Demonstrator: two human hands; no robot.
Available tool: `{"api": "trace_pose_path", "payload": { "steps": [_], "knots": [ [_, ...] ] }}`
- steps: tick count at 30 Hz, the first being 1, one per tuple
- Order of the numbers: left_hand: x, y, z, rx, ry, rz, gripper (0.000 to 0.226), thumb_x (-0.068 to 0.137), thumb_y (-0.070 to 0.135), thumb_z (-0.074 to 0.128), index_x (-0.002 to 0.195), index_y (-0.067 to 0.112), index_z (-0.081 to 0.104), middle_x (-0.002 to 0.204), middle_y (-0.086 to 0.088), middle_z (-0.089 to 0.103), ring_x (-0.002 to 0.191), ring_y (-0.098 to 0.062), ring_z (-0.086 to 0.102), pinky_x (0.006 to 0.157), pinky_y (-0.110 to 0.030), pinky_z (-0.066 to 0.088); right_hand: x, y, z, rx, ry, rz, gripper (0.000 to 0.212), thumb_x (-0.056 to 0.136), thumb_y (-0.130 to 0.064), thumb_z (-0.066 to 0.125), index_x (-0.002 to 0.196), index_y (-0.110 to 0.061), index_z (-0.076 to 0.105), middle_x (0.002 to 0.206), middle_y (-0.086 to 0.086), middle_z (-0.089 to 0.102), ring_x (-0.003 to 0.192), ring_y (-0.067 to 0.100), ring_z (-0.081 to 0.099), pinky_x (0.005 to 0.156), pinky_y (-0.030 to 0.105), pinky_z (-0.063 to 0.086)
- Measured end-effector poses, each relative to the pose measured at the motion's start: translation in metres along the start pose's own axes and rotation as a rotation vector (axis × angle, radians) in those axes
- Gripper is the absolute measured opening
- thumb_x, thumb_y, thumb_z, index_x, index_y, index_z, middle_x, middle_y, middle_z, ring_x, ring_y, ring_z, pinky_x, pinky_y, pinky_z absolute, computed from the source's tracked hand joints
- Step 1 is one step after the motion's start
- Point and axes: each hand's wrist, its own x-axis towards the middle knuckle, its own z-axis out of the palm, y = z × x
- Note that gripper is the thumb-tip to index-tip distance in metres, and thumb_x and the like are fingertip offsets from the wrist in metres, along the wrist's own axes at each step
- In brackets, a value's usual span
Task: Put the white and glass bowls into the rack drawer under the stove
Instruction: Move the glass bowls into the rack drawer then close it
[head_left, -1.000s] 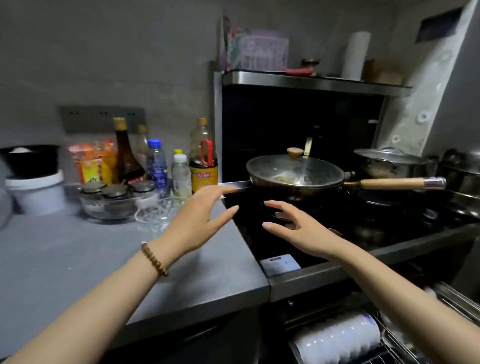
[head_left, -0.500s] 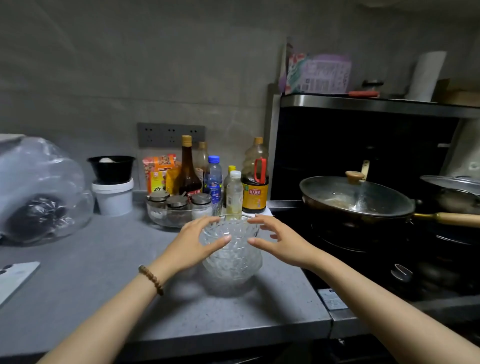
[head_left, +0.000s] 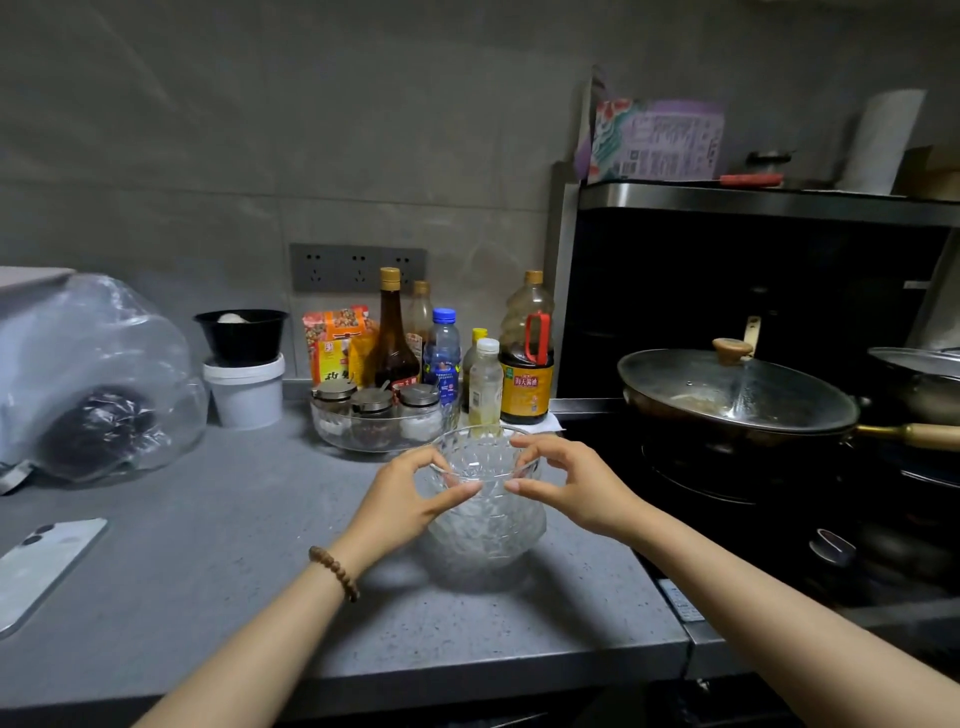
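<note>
So both hands are clamped on the patterned glass bowl (head_left: 485, 525), left hand (head_left: 405, 499) and right hand (head_left: 576, 488) pinching its rim from opposite sides. It's on the grey countertop (head_left: 234, 545), right beside the stove (head_left: 727, 519).

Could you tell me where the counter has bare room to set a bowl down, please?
Widest bare patch: the counter between the phone and the glass bowls. A smaller strip runs from the bowls to the front edge. Crowded: the back row of bag, tub, jar tray and bottles; a wok fills the stove.
</note>
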Motion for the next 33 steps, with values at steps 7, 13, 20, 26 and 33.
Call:
{"api": "trace_pose_path", "payload": {
  "steps": [7,13,20,26,33],
  "knots": [
    [0.005,0.028,-0.001,-0.129,0.1,0.077,0.043,0.057,0.066,0.067,0.067,0.027,0.053,0.09,0.032,0.053,0.094,0.023,0.048,0.087,-0.015,0.036,-0.009,-0.018,-0.025,0.089,0.059,-0.064,0.016,0.078,-0.035,0.071,0.082,-0.021,0.064,0.131,-0.008,0.058,0.125,0.006,0.049,0.111,0.038,0.036],
    [0.012,0.079,0.022,-0.373,0.018,0.137,0.037,0.064,0.054,0.07,0.068,0.023,0.05,0.08,0.016,0.06,0.089,0.001,0.059,0.08,-0.017,0.045,-0.038,-0.024,-0.077,0.053,0.15,-0.087,0.02,0.072,-0.049,0.068,0.077,-0.031,0.063,0.127,-0.021,0.056,0.128,-0.001,0.041,0.11,0.033,0.03],
    [0.005,0.131,0.094,-0.56,-0.233,0.122,0.035,0.067,0.048,0.067,0.07,0.018,0.049,0.068,0.009,0.056,0.071,-0.003,0.056,0.072,-0.013,0.041,-0.104,0.003,-0.141,-0.034,0.057,-0.026,0.034,0.069,-0.06,0.064,0.079,-0.028,0.071,0.088,-0.015,0.072,0.087,-0.005,0.065,0.08,0.017,0.045],
    [-0.012,0.158,0.18,-0.583,-0.448,0.035,0.025,0.081,0.041,0.065,0.074,0.021,0.052,0.057,0.019,0.058,0.058,0.008,0.052,0.061,-0.007,0.042,-0.168,0.052,-0.175,0.177,-0.02,0.142,0.024,0.073,-0.037,0.071,0.085,-0.016,0.076,0.084,0.004,0.077,0.081,0.011,0.072,0.075,0.017,0.054],
    [-0.049,0.167,0.284,-0.596,-0.59,-0.034,0.014,0.085,0.047,0.057,0.095,0.036,0.06,0.1,0.011,0.063,0.094,-0.006,0.06,0.085,-0.022,0.047,-0.241,0.109,-0.185,0.336,0.037,0.397,0.021,0.075,-0.027,0.07,0.086,-0.01,0.075,0.083,0.012,0.076,0.076,0.016,0.071,0.071,0.018,0.054]
  ]
}}
